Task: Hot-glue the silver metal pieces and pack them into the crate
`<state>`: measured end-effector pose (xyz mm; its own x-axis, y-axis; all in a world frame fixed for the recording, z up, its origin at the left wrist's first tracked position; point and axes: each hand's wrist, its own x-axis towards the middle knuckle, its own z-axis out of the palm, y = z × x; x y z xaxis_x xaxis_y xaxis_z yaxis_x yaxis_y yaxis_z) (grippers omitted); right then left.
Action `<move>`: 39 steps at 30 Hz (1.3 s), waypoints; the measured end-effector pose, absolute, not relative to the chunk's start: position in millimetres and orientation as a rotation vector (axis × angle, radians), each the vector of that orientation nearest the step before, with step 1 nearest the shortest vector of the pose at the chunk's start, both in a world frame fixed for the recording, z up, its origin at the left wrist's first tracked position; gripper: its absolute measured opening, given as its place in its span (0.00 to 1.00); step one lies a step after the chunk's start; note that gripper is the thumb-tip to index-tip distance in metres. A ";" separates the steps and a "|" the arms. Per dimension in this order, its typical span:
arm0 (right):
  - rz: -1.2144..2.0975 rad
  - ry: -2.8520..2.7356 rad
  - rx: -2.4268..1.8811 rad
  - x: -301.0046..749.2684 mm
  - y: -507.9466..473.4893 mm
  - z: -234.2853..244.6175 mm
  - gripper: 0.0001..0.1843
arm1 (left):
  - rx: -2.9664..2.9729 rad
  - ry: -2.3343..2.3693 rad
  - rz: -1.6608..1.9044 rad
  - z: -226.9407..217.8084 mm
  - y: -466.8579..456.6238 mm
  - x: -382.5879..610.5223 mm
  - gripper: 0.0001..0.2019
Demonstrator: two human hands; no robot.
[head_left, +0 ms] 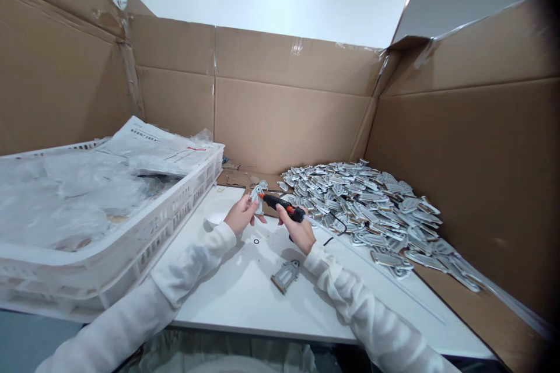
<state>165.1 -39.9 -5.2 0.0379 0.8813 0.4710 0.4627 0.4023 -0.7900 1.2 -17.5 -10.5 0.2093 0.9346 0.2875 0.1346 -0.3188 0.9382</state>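
My left hand [240,214] pinches a small grey metal part [258,194] and holds it up over the white table [245,291]. My right hand [300,231] grips a black and orange hand tool [283,206] whose tip meets that part. A thin black cord runs from the tool toward the right. Another grey metal part [285,275] lies flat on the table just in front of my right wrist. A small black ring [256,241] rests on the table below my left hand. Both arms wear white sleeves.
A large heap of the same grey metal parts [371,210] spreads over the right side. A white plastic crate [131,233] with clear bags and printed sheets stands at the left. Tall cardboard walls [289,122] enclose the back and both sides.
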 end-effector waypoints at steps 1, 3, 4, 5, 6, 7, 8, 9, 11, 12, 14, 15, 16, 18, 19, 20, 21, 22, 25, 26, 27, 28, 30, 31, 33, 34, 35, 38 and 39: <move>0.496 -1.592 -1.219 165.0 -40.2 -5.1 0.24 | 1.645 1.019 1.206 -10.4 -17.6 1.3 0.14; 0.500 -1.589 -1.220 164.7 -40.7 -5.1 0.24 | 1.646 1.008 1.211 -10.6 -17.5 1.6 0.14; 0.499 -1.589 -1.223 164.6 -40.9 -5.1 0.24 | 1.648 1.005 1.210 -10.7 -17.5 1.8 0.13; 0.497 -1.588 -1.227 164.7 -40.9 -5.3 0.24 | 1.651 1.007 1.207 -10.8 -17.4 1.9 0.13; 0.495 -1.587 -1.231 164.8 -40.9 -5.5 0.24 | 1.654 1.013 1.205 -10.9 -17.2 1.9 0.13; 0.493 -1.588 -1.236 165.0 -40.7 -5.7 0.24 | 1.656 1.021 1.203 -11.1 -17.1 1.9 0.13; 0.490 -1.588 -1.240 165.3 -40.4 -6.1 0.24 | 1.659 1.030 1.203 -11.2 -16.9 1.8 0.13; 0.488 -1.592 -1.243 165.6 -40.0 -6.4 0.24 | 1.663 1.038 1.203 -11.4 -16.8 1.6 0.13; 0.490 -1.608 -1.244 166.1 -39.3 -7.0 0.24 | 1.665 1.043 1.204 -11.9 -16.5 1.4 0.13; 0.490 -1.616 -1.244 166.2 -39.0 -7.2 0.24 | 1.664 1.039 1.204 -12.2 -16.3 1.3 0.13; 0.491 -1.621 -1.247 166.3 -38.8 -7.2 0.25 | 1.662 1.027 1.203 -12.4 -16.2 1.2 0.13; 0.492 -1.621 -1.249 166.2 -38.8 -7.1 0.25 | 1.661 1.022 1.203 -12.4 -16.1 1.2 0.13; 0.492 -1.622 -1.251 166.1 -39.0 -6.8 0.25 | 1.662 1.019 1.203 -12.3 -16.2 1.2 0.13; 0.486 -1.631 -1.249 165.7 -39.4 -6.3 0.25 | 1.660 1.021 1.206 -12.0 -16.3 1.5 0.13; 0.482 -1.639 -1.244 165.5 -39.7 -6.1 0.25 | 1.658 1.025 1.207 -11.9 -16.4 1.6 0.13; 0.474 -1.644 -1.239 165.2 -40.0 -6.0 0.25 | 1.653 1.030 1.208 -11.9 -16.5 1.8 0.13; 0.461 -1.643 -1.233 164.8 -40.3 -6.1 0.25 | 1.649 1.036 1.208 -11.9 -16.7 1.9 0.13; 0.447 -1.642 -1.228 164.5 -40.4 -6.3 0.25 | 1.648 1.045 1.208 -12.0 -17.0 2.0 0.13; 0.395 -1.650 -1.214 164.3 -40.2 -6.8 0.25 | 1.663 1.086 1.222 -11.5 -18.1 1.6 0.13; 0.379 -1.650 -1.210 164.6 -39.9 -6.7 0.25 | 1.667 1.099 1.242 -10.9 -18.6 1.2 0.13; 0.366 -1.637 -1.209 165.3 -39.3 -6.3 0.25 | 1.668 1.106 1.271 -10.1 -19.0 0.7 0.13; 0.359 -1.607 -1.211 166.3 -38.6 -5.6 0.25 | 1.664 1.111 1.311 -9.1 -19.3 0.0 0.13; 0.361 -1.505 -1.219 169.1 -36.5 -3.9 0.26 | 1.644 1.117 1.407 -6.9 -19.5 -1.5 0.12; 0.370 -1.448 -1.223 170.7 -35.0 -3.1 0.26 | 1.635 1.121 1.449 -6.0 -19.4 -2.2 0.12; 0.391 -1.342 -1.237 173.8 -31.2 -2.6 0.26 | 1.628 1.141 1.498 -4.6 -19.5 -3.1 0.10; 0.403 -1.296 -1.244 175.1 -28.9 -3.0 0.26 | 1.638 1.154 1.505 -4.2 -19.8 -3.3 0.09; 0.418 -1.256 -1.249 176.1 -26.5 -3.9 0.27 | 1.662 1.167 1.499 -4.0 -20.4 -3.3 0.09; 0.474 -1.167 -1.238 177.8 -20.4 -7.2 0.28 | 1.778 1.237 1.446 -3.4 -22.6 -3.0 0.09; 0.495 -1.147 -1.229 178.0 -19.3 -8.0 0.27 | 1.808 1.258 1.438 -3.1 -23.0 -3.1 0.09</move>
